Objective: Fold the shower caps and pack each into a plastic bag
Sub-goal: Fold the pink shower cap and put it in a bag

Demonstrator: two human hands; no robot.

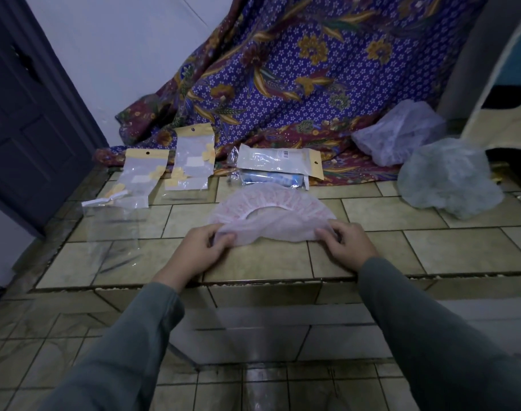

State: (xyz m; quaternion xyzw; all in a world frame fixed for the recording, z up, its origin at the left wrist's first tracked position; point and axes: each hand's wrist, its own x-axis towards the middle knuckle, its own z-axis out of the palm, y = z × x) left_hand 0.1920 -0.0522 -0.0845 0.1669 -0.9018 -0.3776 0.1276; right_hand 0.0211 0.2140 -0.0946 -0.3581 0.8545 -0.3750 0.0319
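— Where's the pink shower cap [272, 213]?
— Flat on the tiled floor [386, 215], long axis left to right. The left hand [200, 247] and right hand [346, 243] pinch its near corners; the fold likely goes away from the person.

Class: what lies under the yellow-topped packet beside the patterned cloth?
Under the packet lies a second packet with blue contents; only its front edge shows, the rest is covered.

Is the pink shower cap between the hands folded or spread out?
Folded in half: the pink shower cap lies as a half-circle, and the left hand and right hand pinch its two ends.
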